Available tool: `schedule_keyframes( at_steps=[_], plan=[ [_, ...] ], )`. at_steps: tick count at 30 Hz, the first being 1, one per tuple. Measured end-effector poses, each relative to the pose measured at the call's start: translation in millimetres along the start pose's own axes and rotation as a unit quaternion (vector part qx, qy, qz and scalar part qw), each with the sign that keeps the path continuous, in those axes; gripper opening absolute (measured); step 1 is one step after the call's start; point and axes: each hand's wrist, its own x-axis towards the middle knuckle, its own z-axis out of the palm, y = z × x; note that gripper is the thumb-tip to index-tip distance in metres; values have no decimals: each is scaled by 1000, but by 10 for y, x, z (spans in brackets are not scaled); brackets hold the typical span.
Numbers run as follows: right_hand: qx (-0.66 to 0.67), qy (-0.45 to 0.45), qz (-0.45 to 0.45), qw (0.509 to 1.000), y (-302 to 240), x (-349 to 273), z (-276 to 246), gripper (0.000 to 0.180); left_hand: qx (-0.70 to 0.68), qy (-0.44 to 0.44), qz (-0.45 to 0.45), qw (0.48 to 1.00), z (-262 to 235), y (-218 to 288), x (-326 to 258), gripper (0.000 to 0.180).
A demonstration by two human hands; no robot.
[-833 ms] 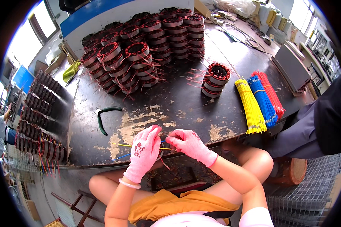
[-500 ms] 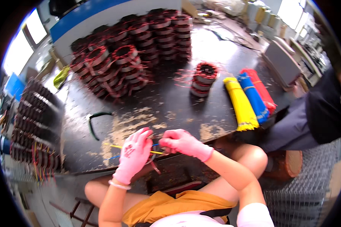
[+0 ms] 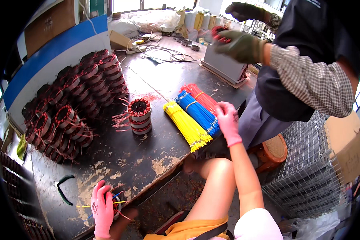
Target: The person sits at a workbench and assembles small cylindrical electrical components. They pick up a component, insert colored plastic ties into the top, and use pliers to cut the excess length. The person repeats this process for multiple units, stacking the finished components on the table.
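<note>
My left hand (image 3: 102,210), in a pink glove, is closed on a wire-wound stator (image 3: 117,199) at the table's near edge. A yellow wire (image 3: 86,206) and a blue wire (image 3: 117,195) stick out around it; the palm hides part of the ring. Farther right, my right hand (image 3: 229,125), also gloved in pink, has its fingers pinched at the near end of a bundle of red wires (image 3: 200,97). Beside that bundle lie a banded blue wire bundle (image 3: 198,114) and a yellow one (image 3: 187,126). Green-handled pliers (image 3: 62,190) rest left of my left hand.
A short stator stack (image 3: 140,116) stands mid-table, with many stacked stators (image 3: 80,86) at the back left. At the right, a person's dark-gloved hand (image 3: 242,46) holds something red above a grey box (image 3: 224,66). A wooden stool (image 3: 270,154) and wire cage (image 3: 300,180) stand below.
My right hand has left the stator and reached right to the red wires. My left hand keeps the stator. The view has turned right, and the person's gloved hands have come into sight.
</note>
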Motion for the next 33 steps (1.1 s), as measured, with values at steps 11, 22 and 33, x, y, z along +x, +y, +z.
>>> schedule_keyframes(
  at_steps=[11, 22, 33],
  plan=[
    [-377, -154, 42, 912, 1359, 781, 368, 54, 74, -57, 24, 995, -34, 35, 18, 23],
    [-313, -196, 75, 926, 753, 640, -23, 26, 130, -71, 42, 988, -43, 98, -1, 43],
    [-218, -92, 95, 967, 424, 236, -618, 22, 117, -45, 71, 990, -19, 12, -7, 48]
  ],
)
